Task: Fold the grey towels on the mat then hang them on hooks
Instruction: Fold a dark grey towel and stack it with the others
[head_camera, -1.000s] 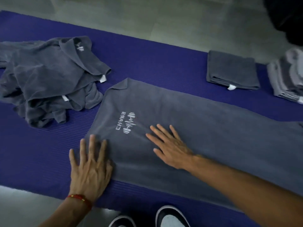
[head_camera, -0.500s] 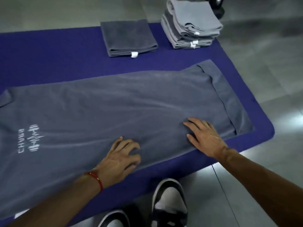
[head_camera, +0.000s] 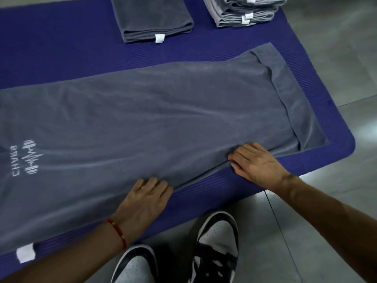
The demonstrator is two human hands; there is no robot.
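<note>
Spread grey towel with white printed logo (head_camera: 153, 119): left end cut off by frame edge. Stack of folded light-grey towels (head_camera: 242, 11) and single folded dark-grey towel (head_camera: 151, 15): tops cut off at upper edge. Left hand (head_camera: 142, 198) and right hand (head_camera: 257, 162): fingertips hidden in the near towel edge. Logo lettering too small to read reliably.

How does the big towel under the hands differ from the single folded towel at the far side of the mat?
The spread towel lies open in one layer along the mat; the folded towel is a compact stack of layers. The spread towel shows a white logo; the folded towel shows only a small white tag. Both are grey.
</note>
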